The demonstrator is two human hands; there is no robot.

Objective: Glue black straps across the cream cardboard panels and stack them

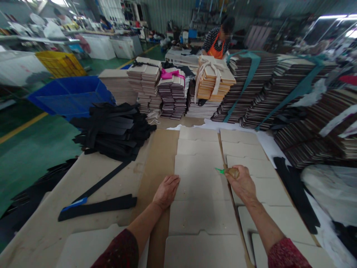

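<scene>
In the head view my right hand (241,182) is wrapped round a small brownish squeeze bottle (232,172) with a green nozzle. The nozzle points left over the right edge of a beige board (199,175). My left hand (167,190) lies fairly flat at that board's left edge, fingers stretched and holding nothing. Several such boards overlap in a column between my hands, with a few tiny spots on them. A second overlapping column (266,190) lies under my right forearm.
Black fabric strips (117,128) are heaped at the back left, with another folded strip (97,207) nearer. Tied board stacks (248,85) line the back. A blue crate (72,93) stands left of the table. Across the stacks, a person in an orange apron (216,49) bends forward.
</scene>
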